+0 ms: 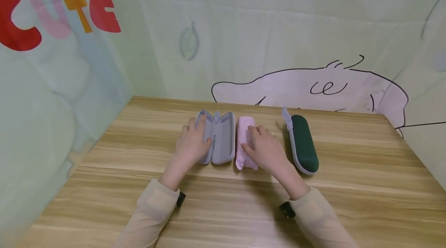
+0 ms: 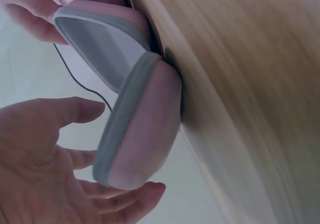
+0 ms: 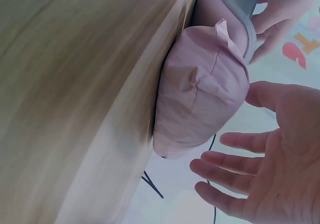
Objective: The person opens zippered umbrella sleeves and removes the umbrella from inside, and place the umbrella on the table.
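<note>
A zip-style case [image 1: 224,139], grey inside and pink outside, lies spread open on the table, its two halves joined by a middle hinge. Over its left half is my left hand [image 1: 191,143], with fingers apart and loosely bent around the rim; in the left wrist view the thumb stands just off the shell [image 2: 145,129]. Directly right of the case lies a rolled pink fabric bundle [image 1: 246,126], gathered at its near end. My right hand [image 1: 266,149] hovers at its right side, thumb tip right at the fabric and the other fingers spread beside it in the right wrist view.
A closed dark green case [image 1: 304,143] with a pale edge and a grey strap [image 1: 287,118] lies to the right of the right hand. Behind the wooden table [image 1: 223,209] hangs a printed cloth backdrop [image 1: 244,38], which also runs along the left side.
</note>
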A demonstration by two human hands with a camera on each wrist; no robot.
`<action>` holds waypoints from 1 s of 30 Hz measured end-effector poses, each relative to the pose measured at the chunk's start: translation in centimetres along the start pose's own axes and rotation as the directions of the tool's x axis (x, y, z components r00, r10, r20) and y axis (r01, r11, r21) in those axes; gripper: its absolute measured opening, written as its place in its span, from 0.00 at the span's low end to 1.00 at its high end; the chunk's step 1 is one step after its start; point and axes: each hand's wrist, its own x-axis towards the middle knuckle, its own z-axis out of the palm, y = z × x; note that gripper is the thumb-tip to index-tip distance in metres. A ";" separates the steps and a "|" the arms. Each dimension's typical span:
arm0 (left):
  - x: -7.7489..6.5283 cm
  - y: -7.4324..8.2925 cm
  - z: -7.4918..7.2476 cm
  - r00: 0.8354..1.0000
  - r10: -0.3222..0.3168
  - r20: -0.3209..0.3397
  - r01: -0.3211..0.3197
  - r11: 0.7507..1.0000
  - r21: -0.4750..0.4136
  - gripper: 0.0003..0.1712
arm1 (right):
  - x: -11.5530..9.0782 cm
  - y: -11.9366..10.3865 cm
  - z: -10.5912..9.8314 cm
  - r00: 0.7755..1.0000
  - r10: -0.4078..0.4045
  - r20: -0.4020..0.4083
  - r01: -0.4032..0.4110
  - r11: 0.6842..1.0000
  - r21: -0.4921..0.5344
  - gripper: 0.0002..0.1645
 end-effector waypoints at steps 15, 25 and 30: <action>-0.7 0.9 -0.2 0.998 0.040 -0.047 -0.037 0.998 0.054 0.42 | -1.0 1.2 -0.7 0.989 -0.143 -0.046 0.140 0.988 -0.070 0.32; -0.9 0.9 -0.5 0.996 0.044 -0.082 -0.037 0.995 0.090 0.42 | -1.5 2.2 -1.2 0.977 -0.197 -0.076 0.188 0.976 -0.110 0.30; -1.0 1.1 -0.8 0.996 0.040 -0.075 -0.033 0.995 0.097 0.43 | -1.9 2.7 -1.3 0.973 -0.215 -0.082 0.203 0.971 -0.128 0.30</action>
